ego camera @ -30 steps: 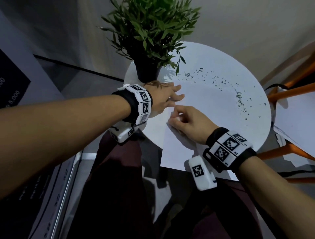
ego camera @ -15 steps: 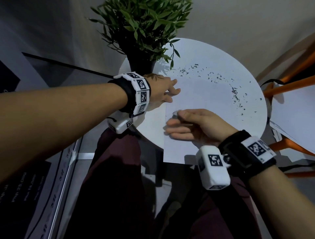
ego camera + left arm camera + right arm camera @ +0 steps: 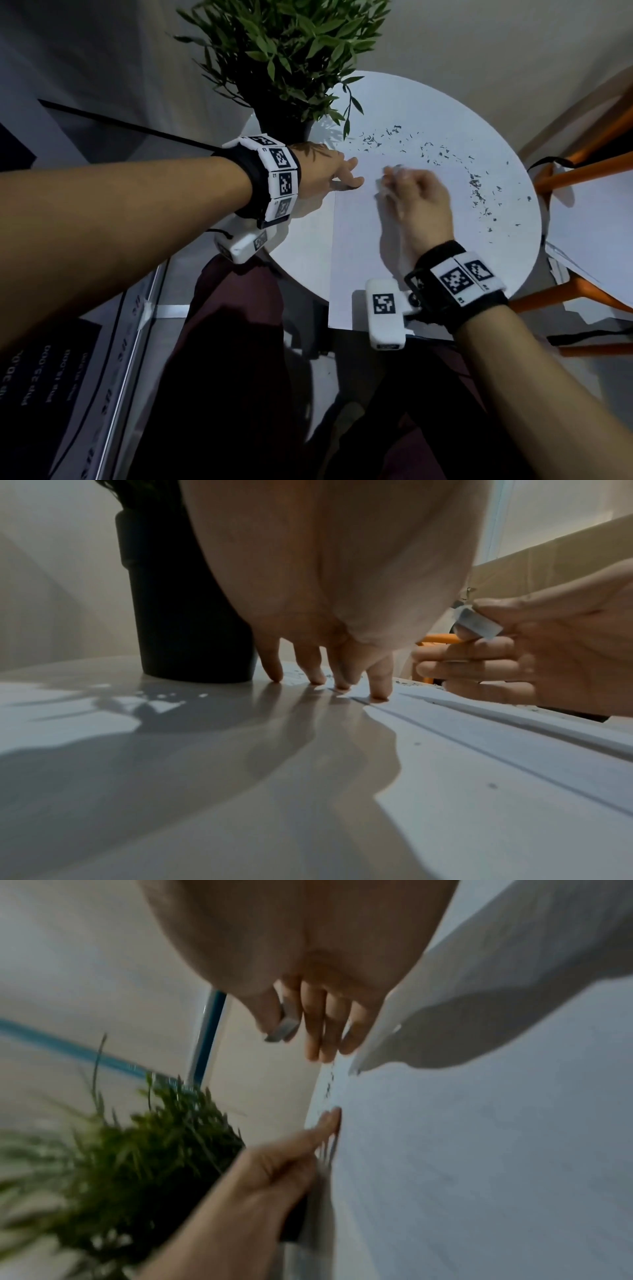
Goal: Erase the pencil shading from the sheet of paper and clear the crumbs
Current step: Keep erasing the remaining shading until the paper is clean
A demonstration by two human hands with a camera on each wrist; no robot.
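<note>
left hand [image 3: 330,171] is spread flat, straight fingertips [image 3: 378,693] pressing the far left corner of the sheet of paper [image 3: 359,260] on the round white counter [image 3: 445,113]. right hand [image 3: 416,202] has its grip pinched round a small grey eraser [image 3: 477,622], just off the sheet. crumbs [image 3: 476,181] are scattered along the far and right side of the counter. potted plant [image 3: 284,58] sits just beyond the left hand.

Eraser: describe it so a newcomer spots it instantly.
On the round white table, over the sheet of paper, find the right hand. The eraser is the small grey-white block pinched at its fingertips, the only solid object either hand holds.
</note>
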